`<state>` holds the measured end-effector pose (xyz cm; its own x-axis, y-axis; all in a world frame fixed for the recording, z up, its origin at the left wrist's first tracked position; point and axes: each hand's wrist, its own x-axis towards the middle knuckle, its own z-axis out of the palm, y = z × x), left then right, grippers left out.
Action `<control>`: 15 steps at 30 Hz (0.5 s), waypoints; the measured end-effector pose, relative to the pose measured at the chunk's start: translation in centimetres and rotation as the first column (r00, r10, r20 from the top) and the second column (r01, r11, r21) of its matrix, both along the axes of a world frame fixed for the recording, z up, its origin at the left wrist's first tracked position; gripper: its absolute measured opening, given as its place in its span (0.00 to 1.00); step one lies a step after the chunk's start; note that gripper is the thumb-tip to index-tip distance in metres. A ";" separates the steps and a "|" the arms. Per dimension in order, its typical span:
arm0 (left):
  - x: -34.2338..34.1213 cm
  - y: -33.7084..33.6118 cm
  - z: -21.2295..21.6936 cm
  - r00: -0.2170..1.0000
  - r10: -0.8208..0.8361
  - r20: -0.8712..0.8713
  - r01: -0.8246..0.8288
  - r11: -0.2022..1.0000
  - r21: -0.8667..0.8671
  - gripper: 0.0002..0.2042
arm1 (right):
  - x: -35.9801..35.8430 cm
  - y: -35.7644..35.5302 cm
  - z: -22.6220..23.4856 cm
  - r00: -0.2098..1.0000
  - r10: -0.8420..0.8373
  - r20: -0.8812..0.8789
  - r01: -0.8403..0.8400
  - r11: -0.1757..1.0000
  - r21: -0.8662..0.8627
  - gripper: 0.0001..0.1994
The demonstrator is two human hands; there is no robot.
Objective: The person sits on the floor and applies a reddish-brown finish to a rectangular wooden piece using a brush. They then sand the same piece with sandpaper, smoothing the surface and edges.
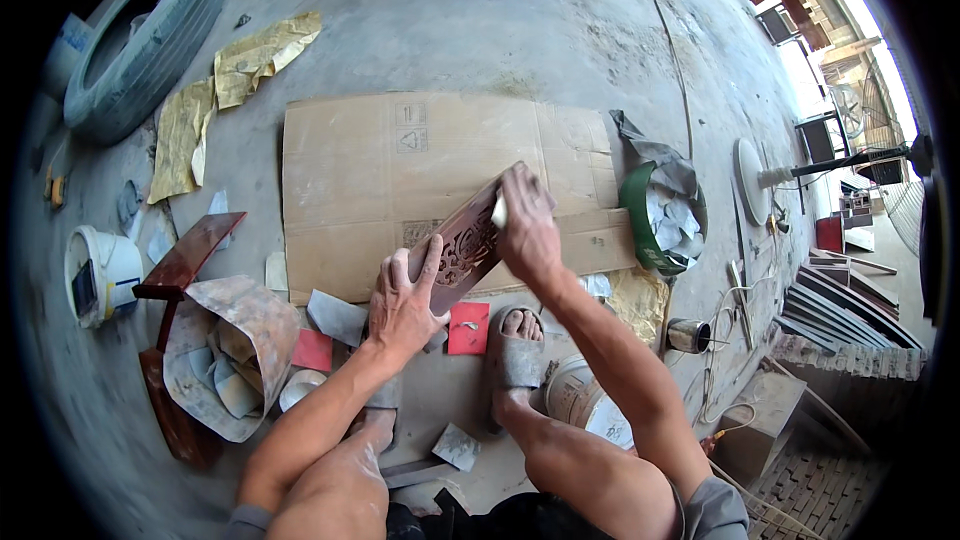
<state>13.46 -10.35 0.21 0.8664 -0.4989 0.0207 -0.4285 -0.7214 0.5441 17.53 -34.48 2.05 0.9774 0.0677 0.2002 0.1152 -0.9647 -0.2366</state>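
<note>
A dark reddish-brown carved wooden panel lies slanted over a flattened cardboard sheet on the concrete floor. My left hand grips the panel's near end and steadies it. My right hand presses a small pale piece, likely sandpaper, against the panel's far part. My two feet in grey sandals rest on the floor just below the panel.
A tyre lies at the far left, a white bucket below it. Dark red wooden boards and sandpaper scraps sit left. A green bucket of paper, a small tin and a fan are right.
</note>
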 end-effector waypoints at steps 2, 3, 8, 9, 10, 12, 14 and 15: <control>0.1 0.2 -0.3 1.000 0.003 0.027 -0.003 1.000 0.010 0.59 | -2.4 2.3 -1.1 0.975 0.224 -0.001 -0.224 0.974 0.036 0.32; 0.1 0.3 -0.4 0.999 0.001 0.038 -0.002 1.000 0.014 0.59 | -2.2 2.1 -1.2 0.971 0.239 0.002 -0.239 0.970 0.038 0.32; -0.1 0.0 0.2 1.000 -0.016 0.015 0.016 0.999 0.048 0.60 | 0.3 -0.4 -0.6 0.999 -0.035 -0.002 0.035 0.997 0.067 0.32; 0.0 0.1 0.2 1.000 -0.011 0.000 0.011 0.998 0.055 0.60 | -0.3 0.2 -1.0 1.000 0.016 0.009 -0.016 0.999 0.031 0.32; 0.0 0.2 0.1 1.000 -0.013 0.011 0.012 0.998 0.055 0.60 | -0.7 1.1 -1.2 0.997 0.075 0.023 -0.075 0.997 -0.001 0.32; 0.1 0.5 0.0 0.999 -0.016 0.033 0.014 0.998 0.055 0.61 | -2.6 2.4 -0.9 0.972 0.230 -0.040 -0.225 0.970 0.089 0.34; 0.1 0.0 0.2 0.999 -0.023 0.038 0.021 0.998 0.052 0.61 | -1.1 -0.8 -1.3 0.996 0.092 0.004 -0.092 0.993 0.074 0.34; 0.2 -0.2 0.4 0.999 -0.014 0.043 0.012 0.999 0.049 0.61 | 0.0 -1.6 -0.5 1.000 0.000 0.027 -0.002 0.999 0.044 0.34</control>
